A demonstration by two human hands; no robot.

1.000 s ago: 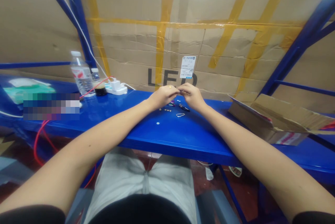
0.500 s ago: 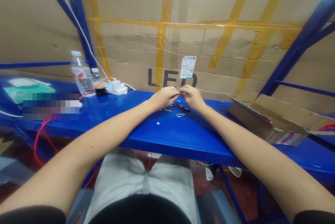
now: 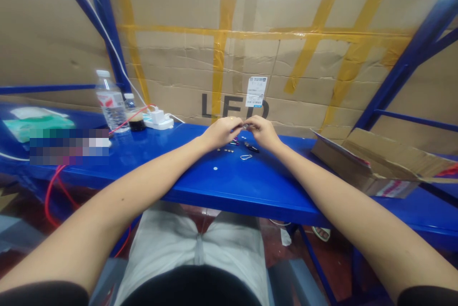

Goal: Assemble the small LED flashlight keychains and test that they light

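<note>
My left hand (image 3: 222, 132) and my right hand (image 3: 263, 131) meet fingertip to fingertip above the blue shelf (image 3: 229, 177), both pinched on a tiny metal part (image 3: 245, 126) too small to name. Under them on the shelf lie several small pieces: a silver oval clip (image 3: 246, 157), a row of small beads (image 3: 225, 150), a dark clasp-like piece (image 3: 251, 147) and a small white dot (image 3: 215, 169). A ring shows on a finger of my left hand.
A water bottle (image 3: 110, 102), a small dark-filled bottle (image 3: 135, 114) and a white power strip (image 3: 159, 119) with red and white cables stand at the back left. An open cardboard box (image 3: 379, 163) lies at the right. A taped cardboard sheet (image 3: 250, 43) walls the back.
Both hands stay together at the same spot, with only slight finger movement. Nothing on the shelf has moved.
</note>
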